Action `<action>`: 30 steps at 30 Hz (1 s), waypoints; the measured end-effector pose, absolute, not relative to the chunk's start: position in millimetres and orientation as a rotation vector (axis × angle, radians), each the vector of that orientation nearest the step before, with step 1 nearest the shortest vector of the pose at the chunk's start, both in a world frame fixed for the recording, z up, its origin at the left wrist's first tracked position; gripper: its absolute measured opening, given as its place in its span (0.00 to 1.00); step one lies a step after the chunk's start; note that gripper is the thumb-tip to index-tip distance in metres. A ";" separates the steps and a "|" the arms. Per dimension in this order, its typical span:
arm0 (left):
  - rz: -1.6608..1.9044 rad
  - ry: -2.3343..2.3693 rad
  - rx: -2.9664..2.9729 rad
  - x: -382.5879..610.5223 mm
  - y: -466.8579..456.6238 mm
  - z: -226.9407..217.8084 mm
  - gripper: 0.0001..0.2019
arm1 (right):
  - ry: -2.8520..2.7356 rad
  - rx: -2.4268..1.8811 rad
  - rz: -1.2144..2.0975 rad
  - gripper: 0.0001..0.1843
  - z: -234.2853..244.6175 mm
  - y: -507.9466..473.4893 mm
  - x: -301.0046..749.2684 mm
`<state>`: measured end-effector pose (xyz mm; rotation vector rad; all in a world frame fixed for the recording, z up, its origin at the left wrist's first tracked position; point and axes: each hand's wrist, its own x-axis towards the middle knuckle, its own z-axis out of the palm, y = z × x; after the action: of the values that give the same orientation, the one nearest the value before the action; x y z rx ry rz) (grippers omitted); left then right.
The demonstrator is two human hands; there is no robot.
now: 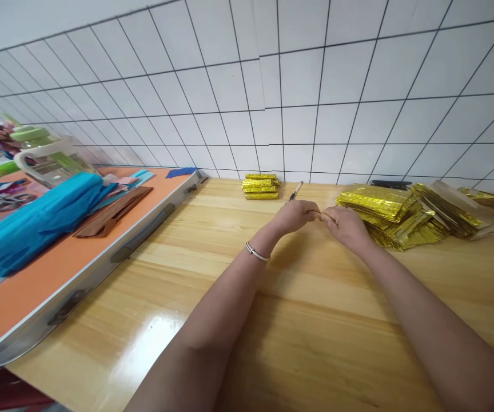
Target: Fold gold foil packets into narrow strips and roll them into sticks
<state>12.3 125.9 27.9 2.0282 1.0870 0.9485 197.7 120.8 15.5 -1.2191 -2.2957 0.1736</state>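
Between my two hands, above the wooden table, is a thin gold twist tie (pixel 320 213), mostly covered by my fingers. My left hand (pixel 295 216) pinches its left end, and a bracelet circles that wrist. My right hand (pixel 346 224) is closed on the other side, fingertips almost touching the left ones. Just right of it lies a loose pile of shiny gold twist ties (pixel 378 203), flat and fanned at the ends. Several narrow gold bundles (pixel 261 187) are stacked near the wall, behind and left of my hands. A pen (pixel 296 190) lies behind my left hand.
A clear plastic bag (pixel 465 203) lies by the pile, with a dark flat object (pixel 391 184) against the tiled wall (pixel 298 126). To the left, a raised orange board (pixel 122 252) carries blue crepe material (pixel 58 209), brown strips (pixel 116 212), scissors (pixel 11 200) and a green-lidded bottle (pixel 32 137).
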 end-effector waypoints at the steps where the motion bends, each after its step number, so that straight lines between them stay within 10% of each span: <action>1: 0.935 1.105 2.072 11.3 124.7 29.8 0.04 | -2.295 -1.205 0.218 0.16 15.9 119.5 197.9; 30: 0.973 1.189 1.764 -52.8 68.5 -18.8 0.13 | -2.288 -1.123 0.881 0.18 -2.0 95.6 169.6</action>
<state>-52.8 68.5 -18.8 1.7637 1.1890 0.9727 169.6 95.6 -2.0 -1.1233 -2.2885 0.8814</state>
